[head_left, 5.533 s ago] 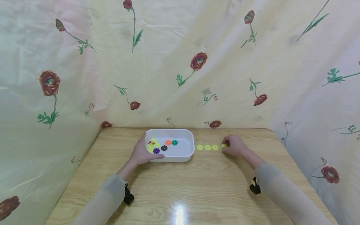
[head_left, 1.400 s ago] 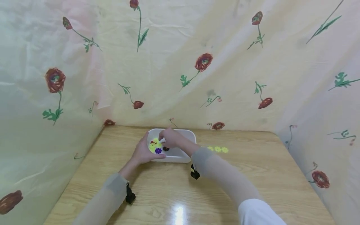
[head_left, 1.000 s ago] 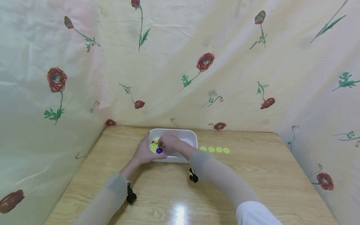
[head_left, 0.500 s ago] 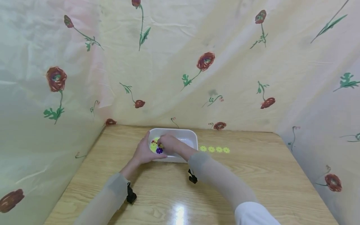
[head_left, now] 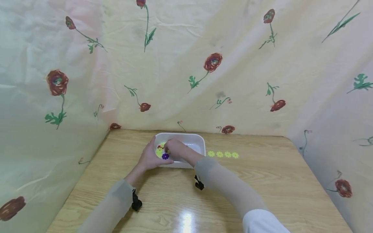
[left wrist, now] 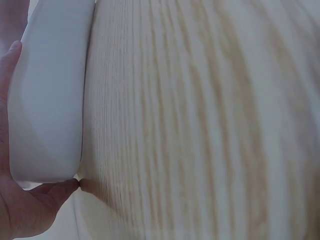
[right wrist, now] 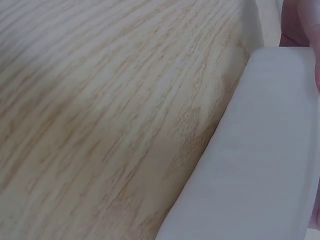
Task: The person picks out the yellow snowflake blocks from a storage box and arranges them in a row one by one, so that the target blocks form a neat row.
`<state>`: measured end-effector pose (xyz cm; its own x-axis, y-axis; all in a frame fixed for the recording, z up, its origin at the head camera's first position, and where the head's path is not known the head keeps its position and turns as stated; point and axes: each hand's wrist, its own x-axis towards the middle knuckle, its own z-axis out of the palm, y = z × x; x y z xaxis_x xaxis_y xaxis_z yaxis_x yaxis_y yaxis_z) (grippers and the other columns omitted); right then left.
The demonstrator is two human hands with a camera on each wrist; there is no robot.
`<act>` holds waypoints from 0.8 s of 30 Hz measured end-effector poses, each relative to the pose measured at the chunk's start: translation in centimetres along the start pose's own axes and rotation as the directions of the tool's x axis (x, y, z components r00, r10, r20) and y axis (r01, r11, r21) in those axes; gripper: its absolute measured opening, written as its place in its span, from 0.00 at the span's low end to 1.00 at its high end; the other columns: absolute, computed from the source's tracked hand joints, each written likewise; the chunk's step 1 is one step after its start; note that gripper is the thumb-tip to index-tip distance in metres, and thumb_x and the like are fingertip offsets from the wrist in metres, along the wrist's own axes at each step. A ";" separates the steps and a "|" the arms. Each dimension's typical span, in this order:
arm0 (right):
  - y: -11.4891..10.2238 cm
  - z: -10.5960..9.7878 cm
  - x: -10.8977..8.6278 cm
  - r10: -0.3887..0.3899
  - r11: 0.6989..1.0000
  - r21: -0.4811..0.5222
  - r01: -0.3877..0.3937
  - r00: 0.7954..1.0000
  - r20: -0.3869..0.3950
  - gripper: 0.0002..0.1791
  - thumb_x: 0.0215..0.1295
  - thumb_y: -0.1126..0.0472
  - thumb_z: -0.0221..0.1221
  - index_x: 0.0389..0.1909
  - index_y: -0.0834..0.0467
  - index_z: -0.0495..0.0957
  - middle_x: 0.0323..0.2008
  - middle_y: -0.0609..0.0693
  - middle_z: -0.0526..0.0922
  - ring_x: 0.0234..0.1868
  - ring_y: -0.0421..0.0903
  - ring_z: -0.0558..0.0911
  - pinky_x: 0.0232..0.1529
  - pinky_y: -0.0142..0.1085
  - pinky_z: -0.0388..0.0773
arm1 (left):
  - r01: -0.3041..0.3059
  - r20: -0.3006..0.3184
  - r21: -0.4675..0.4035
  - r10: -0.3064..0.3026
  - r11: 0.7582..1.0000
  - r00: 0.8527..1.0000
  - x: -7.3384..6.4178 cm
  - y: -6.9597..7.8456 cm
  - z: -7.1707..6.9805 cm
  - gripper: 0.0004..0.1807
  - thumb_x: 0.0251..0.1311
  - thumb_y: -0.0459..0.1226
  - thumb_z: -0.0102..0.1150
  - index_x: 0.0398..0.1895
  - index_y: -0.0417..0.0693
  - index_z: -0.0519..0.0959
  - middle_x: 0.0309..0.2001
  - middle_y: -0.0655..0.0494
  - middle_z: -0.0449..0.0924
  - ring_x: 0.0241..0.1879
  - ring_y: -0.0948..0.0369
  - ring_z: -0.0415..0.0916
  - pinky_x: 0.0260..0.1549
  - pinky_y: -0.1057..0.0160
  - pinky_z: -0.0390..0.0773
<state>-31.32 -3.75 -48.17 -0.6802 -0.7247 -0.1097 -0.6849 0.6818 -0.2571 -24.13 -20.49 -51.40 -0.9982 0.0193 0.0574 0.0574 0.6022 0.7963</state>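
A white rectangular tub (head_left: 180, 164) stands near the back of the table. My left hand (head_left: 148, 157) grips its left end, thumb along the near rim; the left wrist view shows fingers wrapped round the tub wall. My right hand (head_left: 175, 149) reaches inside with curled fingers, over small flower-shaped plastic discs. Yellow discs (head_left: 159, 152), a red disc (head_left: 160, 147) and a purple disc (head_left: 165, 156) show beside its fingertips. Its palm side is hidden, so whether it pinches a disc is unclear. Several yellow discs (head_left: 220, 154) lie in a row right of the tub.
The wooden table (head_left: 166, 197) extends in front of the tub and to its right. A flower-printed cloth (head_left: 175, 81) hangs behind the table and along both sides. Each forearm wears a black wrist mount (head_left: 136, 202).
My right hand has left the right end of the row, where it held a yellow disc, and now works inside the tub. That disc lies in the row. The left hand keeps its grip.
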 end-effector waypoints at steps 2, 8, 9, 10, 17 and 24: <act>0.0 -0.1 -0.1 0.012 1.000 0.028 -0.012 1.000 0.010 0.16 0.60 0.67 0.74 0.50 0.57 0.89 0.50 0.51 0.90 0.55 0.50 0.85 0.64 0.40 0.82 | -0.007 0.003 -0.001 0.007 1.000 1.000 0.0 0.0 0.0 0.83 0.36 0.61 0.88 0.88 0.47 0.40 0.82 0.39 0.58 0.77 0.40 0.63 0.75 0.34 0.67; 0.0 -0.1 -0.3 0.049 0.995 0.083 -0.053 0.998 0.043 0.16 0.56 0.67 0.75 0.46 0.56 0.88 0.47 0.49 0.89 0.52 0.48 0.84 0.61 0.39 0.82 | -0.018 0.008 -0.019 0.018 1.000 1.000 0.1 -0.2 0.2 0.82 0.36 0.60 0.88 0.88 0.49 0.40 0.80 0.41 0.61 0.76 0.41 0.66 0.74 0.36 0.68; 0.0 -0.1 -0.3 0.057 0.994 0.086 -0.061 0.997 0.042 0.16 0.55 0.67 0.75 0.45 0.55 0.88 0.47 0.49 0.89 0.52 0.48 0.83 0.62 0.40 0.82 | -0.017 0.008 -0.018 0.018 1.000 1.000 0.1 -0.2 0.3 0.82 0.36 0.60 0.88 0.88 0.50 0.41 0.80 0.42 0.61 0.75 0.42 0.66 0.74 0.36 0.69; 0.0 -0.1 -0.3 0.066 0.994 0.086 -0.069 0.997 0.039 0.16 0.55 0.66 0.75 0.45 0.55 0.89 0.48 0.48 0.89 0.53 0.48 0.83 0.64 0.40 0.81 | -0.019 0.008 -0.019 0.019 1.000 1.000 0.1 -0.2 0.3 0.82 0.36 0.60 0.88 0.88 0.50 0.41 0.79 0.42 0.62 0.75 0.42 0.67 0.73 0.37 0.70; -0.1 -0.5 -0.1 0.115 0.990 0.073 -0.117 0.993 0.032 0.15 0.56 0.65 0.76 0.45 0.56 0.90 0.48 0.50 0.90 0.54 0.50 0.85 0.66 0.42 0.81 | -0.019 -0.003 -0.027 0.019 0.999 1.000 0.0 -0.2 0.1 0.81 0.36 0.57 0.90 0.88 0.53 0.42 0.74 0.45 0.69 0.68 0.46 0.73 0.68 0.42 0.76; 0.3 -0.3 0.0 0.115 0.989 0.089 -0.117 0.993 0.021 0.14 0.53 0.61 0.79 0.41 0.55 0.89 0.40 0.47 0.89 0.45 0.46 0.83 0.57 0.38 0.83 | -0.036 -0.007 -0.026 0.035 0.999 0.999 0.1 -0.1 0.2 0.80 0.36 0.58 0.89 0.88 0.52 0.44 0.73 0.44 0.70 0.67 0.47 0.74 0.66 0.42 0.77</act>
<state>-31.60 -3.58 -48.00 -0.7492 -0.6432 -0.1583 -0.5747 0.7500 -0.3273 -24.19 -20.40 -51.64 -0.9954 0.0351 0.0896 0.0933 0.5803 0.8090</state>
